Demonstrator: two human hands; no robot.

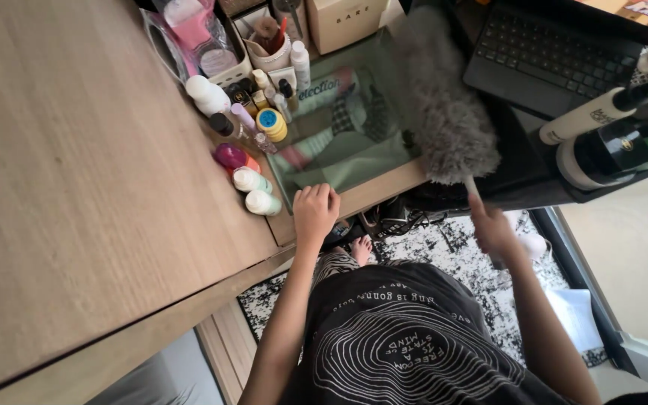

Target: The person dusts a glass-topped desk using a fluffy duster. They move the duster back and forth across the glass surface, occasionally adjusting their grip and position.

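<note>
My left hand (315,213) rests curled on the front edge of the wooden desk (91,195), beside a glass panel (343,146) set in the desktop. My right hand (493,228) grips the thin handle of a fluffy grey duster (440,105), whose head lies across the glass panel's right side and the desk's dark part. Under the glass I see green and pink packets.
Several small bottles, jars and tubes (253,131) crowd the glass panel's left edge, with a white box (345,22) behind. A black keyboard (553,56) and large bottles (609,146) sit at right. A patterned black-and-white rug (451,251) lies below, with my foot on it.
</note>
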